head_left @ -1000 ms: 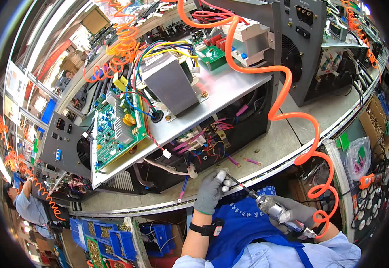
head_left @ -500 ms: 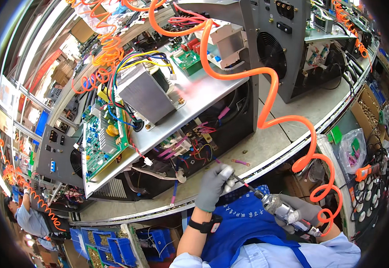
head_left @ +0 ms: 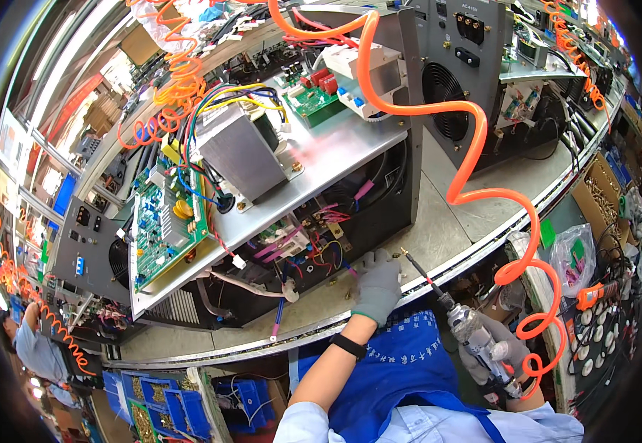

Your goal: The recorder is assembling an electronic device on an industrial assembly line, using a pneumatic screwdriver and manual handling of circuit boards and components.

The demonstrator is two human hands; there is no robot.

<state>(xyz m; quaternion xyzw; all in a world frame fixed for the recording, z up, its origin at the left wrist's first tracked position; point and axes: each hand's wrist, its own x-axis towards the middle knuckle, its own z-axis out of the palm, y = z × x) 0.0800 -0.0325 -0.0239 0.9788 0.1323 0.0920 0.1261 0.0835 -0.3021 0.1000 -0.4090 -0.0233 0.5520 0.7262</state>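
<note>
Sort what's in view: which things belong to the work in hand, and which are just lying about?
Likely part of the job:
power screwdriver, held in the right hand;
orange coiled hose, running to it;
opened dark unit, beside the left hand.

Apparently just lying about, untouched:
clear plastic bag;
orange object below it;
blue bins, lower left.

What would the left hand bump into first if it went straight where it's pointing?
Probably the dark lower side of the open machine: the left hand points away from the body towards it, over the bench. The gap is hard to judge.
</note>
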